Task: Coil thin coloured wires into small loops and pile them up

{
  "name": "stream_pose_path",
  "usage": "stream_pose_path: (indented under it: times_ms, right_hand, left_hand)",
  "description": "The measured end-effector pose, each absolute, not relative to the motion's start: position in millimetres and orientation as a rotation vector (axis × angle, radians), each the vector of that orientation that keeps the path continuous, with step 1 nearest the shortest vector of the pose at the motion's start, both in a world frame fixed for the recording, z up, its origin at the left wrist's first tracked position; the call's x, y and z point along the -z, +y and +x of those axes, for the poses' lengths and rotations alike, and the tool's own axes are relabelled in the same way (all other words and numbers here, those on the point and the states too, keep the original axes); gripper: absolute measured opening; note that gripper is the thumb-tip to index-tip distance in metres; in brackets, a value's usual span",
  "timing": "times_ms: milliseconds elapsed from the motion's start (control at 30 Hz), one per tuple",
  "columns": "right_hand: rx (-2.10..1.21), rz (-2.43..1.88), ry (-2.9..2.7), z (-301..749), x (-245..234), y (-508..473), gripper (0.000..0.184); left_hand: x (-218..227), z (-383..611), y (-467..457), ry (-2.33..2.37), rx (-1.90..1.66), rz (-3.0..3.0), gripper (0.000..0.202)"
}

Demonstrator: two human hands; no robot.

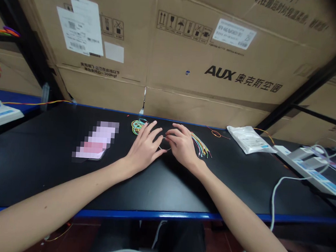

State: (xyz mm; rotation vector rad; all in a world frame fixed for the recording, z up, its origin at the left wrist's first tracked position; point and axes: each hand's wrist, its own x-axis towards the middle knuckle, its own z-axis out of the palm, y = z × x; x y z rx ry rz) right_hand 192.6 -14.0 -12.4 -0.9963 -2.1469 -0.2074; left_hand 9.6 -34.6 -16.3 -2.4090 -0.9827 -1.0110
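Observation:
My left hand (145, 147) and my right hand (182, 146) rest close together on the black table top (46, 171), fingers curved inward. A thin pale wire (163, 147) arcs between them, and my right fingertips seem to pinch its end. Whether my left fingers grip it is hard to tell. Just beyond my left hand lies a coil of yellow, green and blue wires (137, 126). A bundle of thin coloured wires (200, 144) fans out beside my right hand, its ends partly hidden by that hand.
A phone (95, 140), pixelated, lies left of my hands. A small orange wire coil (216, 134) and a white packet (249, 139) sit at the back right. Power strips (311, 166) with cables lie at the right. Large cardboard cartons (187, 54) stand behind the table.

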Motion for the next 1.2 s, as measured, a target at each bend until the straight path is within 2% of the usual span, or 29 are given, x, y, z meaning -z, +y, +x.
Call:
stream_pose_path:
  times_ms: [233, 433, 600, 867, 1200]
  right_hand:
    - [-0.140, -1.012, -1.965, 192, 13, -11, 0.012]
    - [-0.890, -1.107, -1.590, 189, 12, -9, 0.025]
    - [-1.254, -1.043, -1.280, 185, 12, -11, 0.030]
    - [-1.547, -0.871, -1.189, 176, 20, -15, 0.029]
    - [-1.579, -0.750, -0.982, 185, 17, -6, 0.026]
  left_hand:
    - [18, 8, -33, -1.007, 0.986, -2.372, 0.034]
    - [17, 7, -32, -1.008, 1.025, -2.329, 0.037]
    - [17, 6, -30, -0.991, 1.036, -2.308, 0.034]
    - [16, 8, -31, -1.008, 1.051, -2.360, 0.034]
    - [19, 9, -34, -1.041, 1.089, -2.348, 0.044]
